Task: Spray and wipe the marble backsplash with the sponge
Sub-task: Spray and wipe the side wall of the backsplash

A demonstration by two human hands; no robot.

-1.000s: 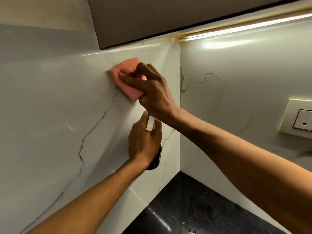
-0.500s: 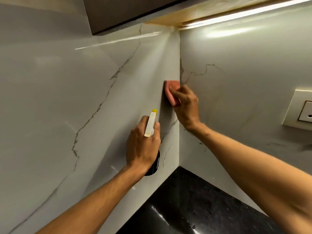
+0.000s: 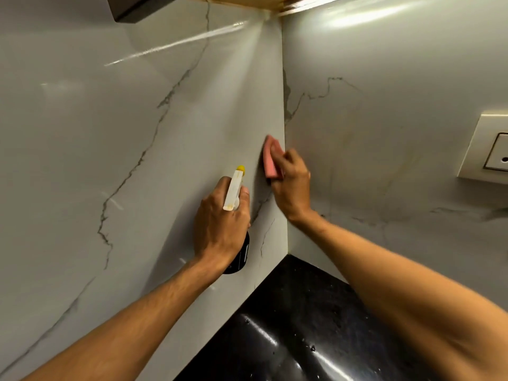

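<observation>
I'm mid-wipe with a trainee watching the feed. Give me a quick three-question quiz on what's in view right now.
1. Multiple choice: what does the left hand hold? A) a spray bottle B) a cloth C) nothing
2. True or false: the right hand holds the pink sponge against the marble backsplash, right beside the inside corner.
3. Fill in the blank: the countertop below the backsplash is ___ in colour.

Key: 1 A. 2 true. 3 black.
</observation>
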